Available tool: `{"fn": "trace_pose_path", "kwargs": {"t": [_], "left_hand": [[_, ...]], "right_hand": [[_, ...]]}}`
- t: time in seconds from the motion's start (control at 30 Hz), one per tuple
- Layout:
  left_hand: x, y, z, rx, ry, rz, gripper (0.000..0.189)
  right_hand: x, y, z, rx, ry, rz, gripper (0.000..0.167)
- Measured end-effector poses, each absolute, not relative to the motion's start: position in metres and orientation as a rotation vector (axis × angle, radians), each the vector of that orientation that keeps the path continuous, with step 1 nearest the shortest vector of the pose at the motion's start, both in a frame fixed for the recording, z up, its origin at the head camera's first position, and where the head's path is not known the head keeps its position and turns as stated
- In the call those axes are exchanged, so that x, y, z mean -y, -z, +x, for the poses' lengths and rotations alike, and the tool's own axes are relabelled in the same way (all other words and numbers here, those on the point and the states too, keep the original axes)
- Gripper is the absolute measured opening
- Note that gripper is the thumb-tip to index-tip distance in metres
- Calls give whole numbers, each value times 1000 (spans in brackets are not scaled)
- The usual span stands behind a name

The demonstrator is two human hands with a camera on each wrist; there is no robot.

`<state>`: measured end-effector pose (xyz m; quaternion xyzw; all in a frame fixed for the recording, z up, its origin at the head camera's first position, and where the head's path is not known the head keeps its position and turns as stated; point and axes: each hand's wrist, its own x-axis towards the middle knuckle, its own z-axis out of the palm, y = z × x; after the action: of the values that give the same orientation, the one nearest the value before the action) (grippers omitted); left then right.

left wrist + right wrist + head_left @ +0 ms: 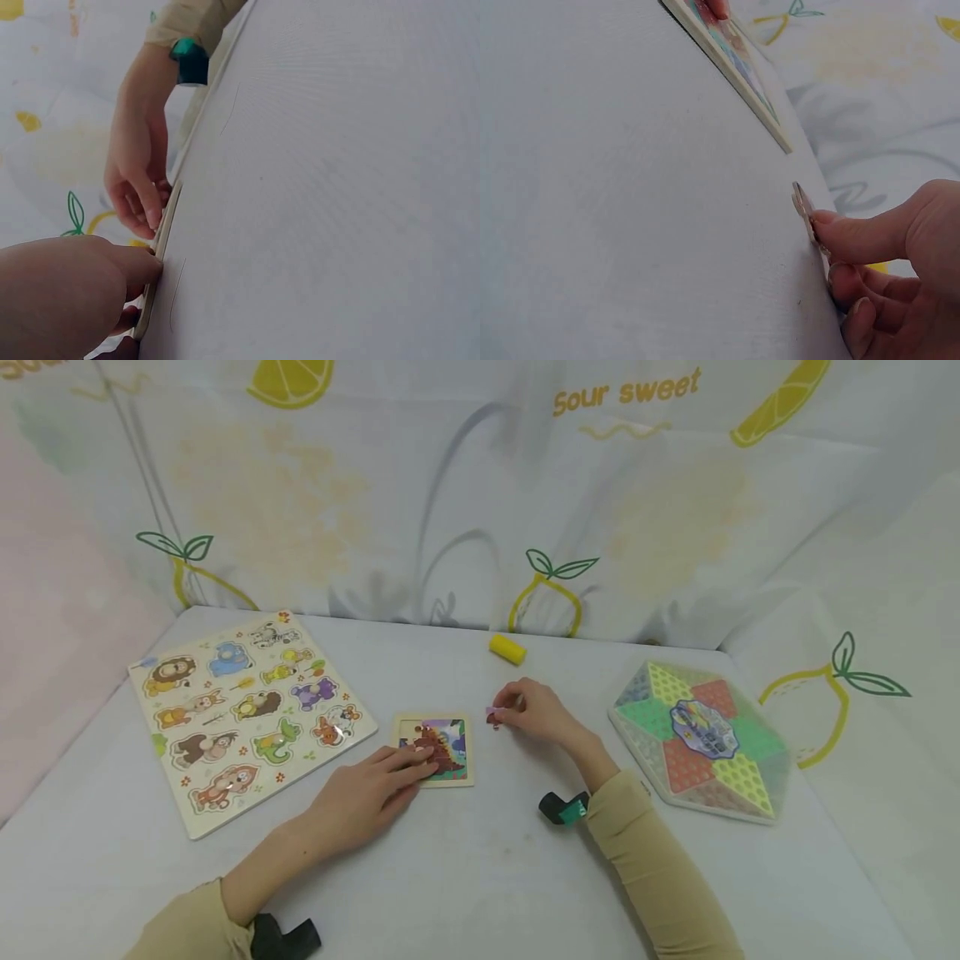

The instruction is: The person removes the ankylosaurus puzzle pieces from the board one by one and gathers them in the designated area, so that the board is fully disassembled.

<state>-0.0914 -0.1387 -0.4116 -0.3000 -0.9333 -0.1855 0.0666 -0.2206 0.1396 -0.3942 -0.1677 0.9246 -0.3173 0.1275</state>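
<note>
A small framed jigsaw puzzle [459, 745] with a brown dinosaur picture lies on the table, and bare wood shows at its upper left. Across its left part rests my left hand [375, 789], fingers stretched over the pieces; it covers some of the picture. To the right of the frame, my right hand [536, 714] pinches a purple-and-brown puzzle piece [493, 717] between thumb and fingers. In the right wrist view that puzzle piece [804, 206] stands on edge, close to the tabletop, apart from the frame [742, 86].
A large animal peg puzzle board [247, 718] lies at the left. At the right is a hexagonal board [701, 739] with coloured triangles. A yellow cylinder [507, 649] lies behind my right hand. A printed cloth [450, 510] hangs along the table's back edge.
</note>
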Motion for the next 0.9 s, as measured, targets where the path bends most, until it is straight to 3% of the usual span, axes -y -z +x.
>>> {"fn": "trace_pose_path", "kwargs": {"t": [0.3,0.9], "left_hand": [[140,413,-91,2815,560,-910,37],[139,414,-92,2816,576,-914,36]], "right_hand": [[-146,392,-222,-2636,935,-619,22],[-148,392,-220,-2631,932,-660,22]]}}
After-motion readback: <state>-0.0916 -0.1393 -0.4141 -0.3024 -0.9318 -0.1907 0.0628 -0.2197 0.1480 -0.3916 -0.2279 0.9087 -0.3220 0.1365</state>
